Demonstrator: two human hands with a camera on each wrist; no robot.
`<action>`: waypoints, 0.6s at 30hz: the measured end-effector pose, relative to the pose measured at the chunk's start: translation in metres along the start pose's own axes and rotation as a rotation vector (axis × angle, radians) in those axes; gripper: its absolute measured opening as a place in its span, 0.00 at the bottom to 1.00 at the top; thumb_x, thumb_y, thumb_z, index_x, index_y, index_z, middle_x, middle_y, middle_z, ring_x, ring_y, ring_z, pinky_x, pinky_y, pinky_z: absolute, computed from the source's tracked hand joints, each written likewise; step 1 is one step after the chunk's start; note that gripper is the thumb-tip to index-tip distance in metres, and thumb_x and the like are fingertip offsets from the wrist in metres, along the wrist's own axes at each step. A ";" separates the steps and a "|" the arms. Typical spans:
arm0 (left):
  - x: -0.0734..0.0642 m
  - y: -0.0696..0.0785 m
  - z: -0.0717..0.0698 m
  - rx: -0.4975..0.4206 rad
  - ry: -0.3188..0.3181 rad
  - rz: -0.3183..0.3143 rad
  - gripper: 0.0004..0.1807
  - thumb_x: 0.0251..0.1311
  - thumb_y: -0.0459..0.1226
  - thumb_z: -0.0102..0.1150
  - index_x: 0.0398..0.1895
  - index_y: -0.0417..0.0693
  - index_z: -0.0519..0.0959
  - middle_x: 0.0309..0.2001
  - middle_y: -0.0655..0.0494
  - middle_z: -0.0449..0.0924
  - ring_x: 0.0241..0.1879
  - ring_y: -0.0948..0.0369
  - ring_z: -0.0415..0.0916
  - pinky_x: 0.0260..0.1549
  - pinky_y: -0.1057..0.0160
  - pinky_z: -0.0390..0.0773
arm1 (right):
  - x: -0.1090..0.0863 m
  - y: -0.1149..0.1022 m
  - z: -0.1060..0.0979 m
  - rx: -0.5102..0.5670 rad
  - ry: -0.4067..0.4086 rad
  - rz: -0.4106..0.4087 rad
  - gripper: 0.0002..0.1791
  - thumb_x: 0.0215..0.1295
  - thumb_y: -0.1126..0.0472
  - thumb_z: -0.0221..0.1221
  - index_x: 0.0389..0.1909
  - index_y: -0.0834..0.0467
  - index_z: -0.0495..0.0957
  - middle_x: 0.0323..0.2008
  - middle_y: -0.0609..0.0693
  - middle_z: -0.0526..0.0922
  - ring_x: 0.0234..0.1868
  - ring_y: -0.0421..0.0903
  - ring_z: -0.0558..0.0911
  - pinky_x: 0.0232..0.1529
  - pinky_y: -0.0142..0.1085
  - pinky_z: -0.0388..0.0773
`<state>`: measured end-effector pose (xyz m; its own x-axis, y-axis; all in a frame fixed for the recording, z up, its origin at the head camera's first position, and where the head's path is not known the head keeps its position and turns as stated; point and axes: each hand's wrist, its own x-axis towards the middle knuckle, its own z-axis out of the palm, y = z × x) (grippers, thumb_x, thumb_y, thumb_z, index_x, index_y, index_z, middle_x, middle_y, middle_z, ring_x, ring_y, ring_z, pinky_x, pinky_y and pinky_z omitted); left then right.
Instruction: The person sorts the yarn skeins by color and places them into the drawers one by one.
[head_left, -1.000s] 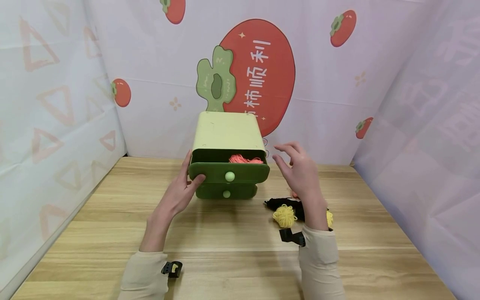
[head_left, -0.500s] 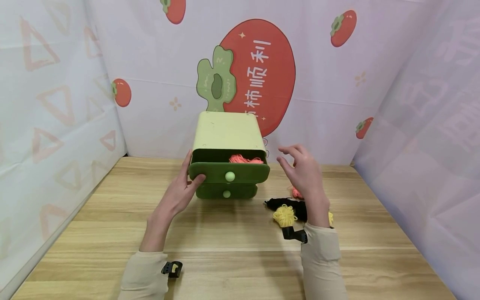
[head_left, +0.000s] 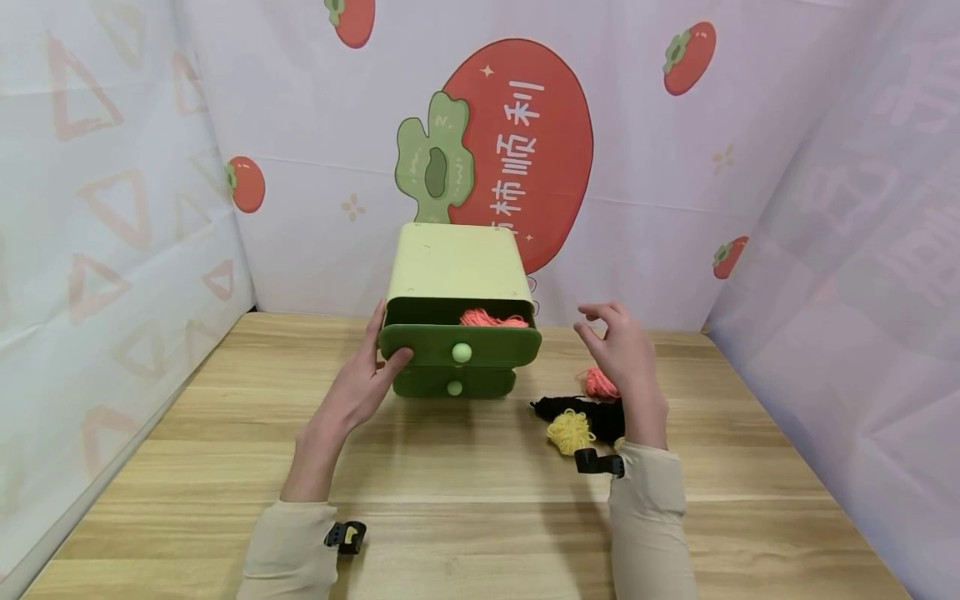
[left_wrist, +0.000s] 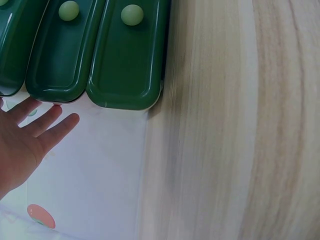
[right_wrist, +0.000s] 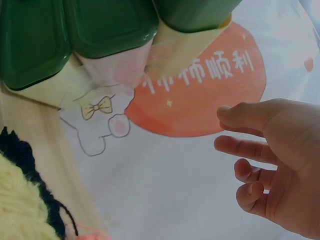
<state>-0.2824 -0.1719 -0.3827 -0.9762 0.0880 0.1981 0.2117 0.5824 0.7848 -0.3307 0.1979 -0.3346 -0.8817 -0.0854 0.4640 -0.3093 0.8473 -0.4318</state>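
A small drawer cabinet [head_left: 461, 260] with a cream top and green drawers stands at the back of the table. Its top drawer [head_left: 420, 345], pulled partly out, contains a bundle of coral yarn [head_left: 491, 318]. My left hand [head_left: 362, 379] rests against the cabinet's left side, thumb on the drawer front's corner; in the left wrist view its visible fingers [left_wrist: 58, 132] are straight and spread. My right hand [head_left: 621, 346] hovers to the right of the cabinet, fingers loosely bent and nothing in them. Below the top drawer, another drawer [head_left: 480, 382] sits closed.
Right of the cabinet lie black yarn [head_left: 558, 407], a yellow yarn ball [head_left: 570, 432] and a coral yarn bundle [head_left: 600, 383]. More yellow yarn is mostly hidden by my right wrist. A printed cloth [head_left: 315, 250] walls the table [head_left: 450, 533] at the back and sides.
My right hand has drawn away from the cabinet, to the right and slightly down, uncovering the coral yarn on the table. The left hand and the drawer have stayed put.
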 end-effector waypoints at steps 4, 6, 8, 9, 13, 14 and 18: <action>0.000 0.000 0.001 -0.003 -0.002 0.006 0.43 0.69 0.65 0.43 0.76 0.85 0.28 0.77 0.44 0.54 0.60 0.42 0.77 0.58 0.40 0.74 | 0.000 0.008 0.003 0.001 -0.051 0.030 0.19 0.70 0.52 0.59 0.57 0.55 0.81 0.52 0.56 0.81 0.34 0.52 0.78 0.34 0.45 0.75; 0.001 0.000 0.001 -0.002 -0.002 0.009 0.43 0.69 0.65 0.43 0.76 0.84 0.28 0.77 0.44 0.53 0.60 0.41 0.77 0.58 0.40 0.74 | 0.000 0.011 0.004 0.004 -0.068 0.043 0.20 0.71 0.52 0.59 0.58 0.55 0.80 0.53 0.57 0.81 0.36 0.53 0.79 0.36 0.47 0.75; 0.001 -0.001 0.001 -0.002 -0.001 0.010 0.43 0.69 0.65 0.43 0.76 0.83 0.28 0.77 0.44 0.53 0.60 0.41 0.77 0.58 0.40 0.74 | 0.001 0.015 0.006 0.005 -0.082 0.057 0.20 0.71 0.52 0.58 0.59 0.55 0.80 0.53 0.57 0.81 0.37 0.54 0.79 0.37 0.48 0.76; 0.001 -0.001 0.001 -0.001 0.000 0.010 0.43 0.69 0.65 0.43 0.76 0.83 0.28 0.78 0.44 0.53 0.60 0.41 0.77 0.57 0.40 0.74 | 0.001 0.017 0.007 0.004 -0.091 0.064 0.20 0.71 0.51 0.58 0.59 0.55 0.80 0.54 0.57 0.81 0.38 0.54 0.79 0.37 0.49 0.76; 0.002 -0.001 0.001 0.001 0.002 0.009 0.43 0.69 0.65 0.43 0.76 0.84 0.28 0.77 0.44 0.54 0.59 0.41 0.77 0.57 0.40 0.74 | 0.001 0.024 0.010 0.003 -0.147 0.103 0.22 0.71 0.50 0.57 0.61 0.56 0.78 0.55 0.59 0.80 0.42 0.57 0.79 0.41 0.52 0.76; 0.001 -0.001 0.001 0.001 0.000 0.007 0.43 0.69 0.65 0.43 0.76 0.85 0.28 0.77 0.44 0.54 0.59 0.41 0.78 0.57 0.40 0.74 | 0.001 0.026 0.010 0.005 -0.162 0.111 0.22 0.71 0.51 0.56 0.61 0.56 0.78 0.56 0.59 0.79 0.44 0.58 0.79 0.42 0.53 0.76; 0.001 -0.001 0.000 0.001 -0.001 -0.001 0.43 0.69 0.65 0.43 0.75 0.86 0.28 0.77 0.44 0.54 0.59 0.42 0.78 0.57 0.39 0.74 | 0.001 0.033 0.014 0.019 -0.209 0.144 0.23 0.71 0.51 0.56 0.62 0.57 0.76 0.57 0.61 0.78 0.55 0.62 0.78 0.49 0.58 0.75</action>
<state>-0.2836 -0.1721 -0.3837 -0.9765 0.0887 0.1966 0.2109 0.5831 0.7846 -0.3465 0.2183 -0.3596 -0.9710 -0.0731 0.2278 -0.1804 0.8488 -0.4970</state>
